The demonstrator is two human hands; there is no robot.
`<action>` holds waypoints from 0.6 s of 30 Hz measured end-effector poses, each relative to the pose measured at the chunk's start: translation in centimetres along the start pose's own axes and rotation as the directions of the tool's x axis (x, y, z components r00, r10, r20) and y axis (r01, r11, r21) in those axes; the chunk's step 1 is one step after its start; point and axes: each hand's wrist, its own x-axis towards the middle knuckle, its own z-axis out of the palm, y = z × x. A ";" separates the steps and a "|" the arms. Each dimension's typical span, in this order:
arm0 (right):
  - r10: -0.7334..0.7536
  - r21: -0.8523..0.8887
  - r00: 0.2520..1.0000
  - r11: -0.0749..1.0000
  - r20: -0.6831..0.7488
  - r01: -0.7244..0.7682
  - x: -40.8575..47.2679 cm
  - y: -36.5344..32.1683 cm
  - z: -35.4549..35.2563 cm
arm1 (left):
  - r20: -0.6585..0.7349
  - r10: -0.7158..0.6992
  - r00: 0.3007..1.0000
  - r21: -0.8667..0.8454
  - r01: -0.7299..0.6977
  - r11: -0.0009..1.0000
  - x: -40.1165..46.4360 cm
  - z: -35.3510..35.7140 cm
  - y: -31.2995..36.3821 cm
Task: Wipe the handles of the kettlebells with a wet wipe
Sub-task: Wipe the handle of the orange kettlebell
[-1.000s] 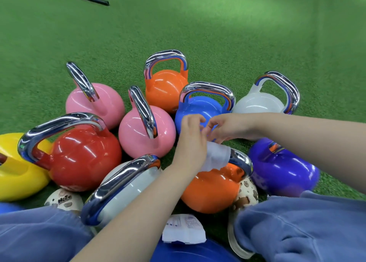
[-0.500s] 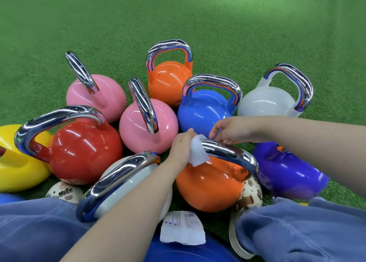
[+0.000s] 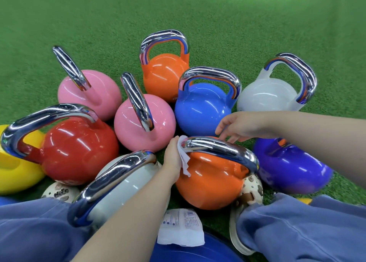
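Several coloured kettlebells with chrome handles stand clustered on green turf. The near orange kettlebell (image 3: pixel 210 182) sits in front of me, its chrome handle (image 3: pixel 223 150) running left to right. My left hand (image 3: pixel 174 158) grips a white wet wipe (image 3: pixel 184 162) wrapped round the left end of that handle. Just beyond the handle's middle hovers my right hand (image 3: pixel 237 128), fingers spread and relaxed, fingertips at or just above the chrome, holding nothing.
Around it stand a blue kettlebell (image 3: pixel 202 109), two pink ones (image 3: pixel 144 123), a red one (image 3: pixel 79 149), white ones (image 3: pixel 267 95), a purple one (image 3: pixel 293 166) and a far orange one (image 3: pixel 164 75). A wet-wipe pack (image 3: pixel 181 226) lies between my knees.
My left hand slid the wipe from the handle's middle down to its left end. My right hand let go of the wipe and opened beside the handle. The view tilted lower.
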 end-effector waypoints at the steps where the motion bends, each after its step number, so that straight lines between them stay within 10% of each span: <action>1: 0.002 -0.003 1.000 1.000 -0.002 -0.002 -0.1 0.0 -0.1 | 0.032 0.011 0.999 0.056 -0.013 0.998 -0.1 -0.1 0.1; 6: -0.017 0.008 0.999 1.000 -0.042 0.018 -0.8 -0.3 -0.6 | 0.133 0.135 0.982 0.426 -0.179 0.887 -2.2 1.2 3.2; 9: -0.019 -0.007 0.999 1.000 -0.049 0.018 -1.3 -0.3 -0.6 | 0.269 0.162 0.949 0.867 -0.312 0.388 -3.0 3.0 5.0; 13: -0.007 -0.028 0.999 1.000 -0.041 0.005 -1.7 -0.3 -0.5 | 0.544 0.193 0.817 0.821 -0.471 -0.324 -5.3 6.4 4.7; 15: -0.008 -0.039 0.999 0.999 -0.047 0.007 -1.7 -0.2 -0.6 | 0.669 0.215 0.712 0.685 -0.477 -0.551 -6.0 7.5 3.1; 18: -0.005 -0.052 0.999 0.999 -0.041 0.003 -1.7 0.0 -0.6 | 0.736 0.271 0.621 0.623 -0.462 -0.631 -6.0 7.6 1.6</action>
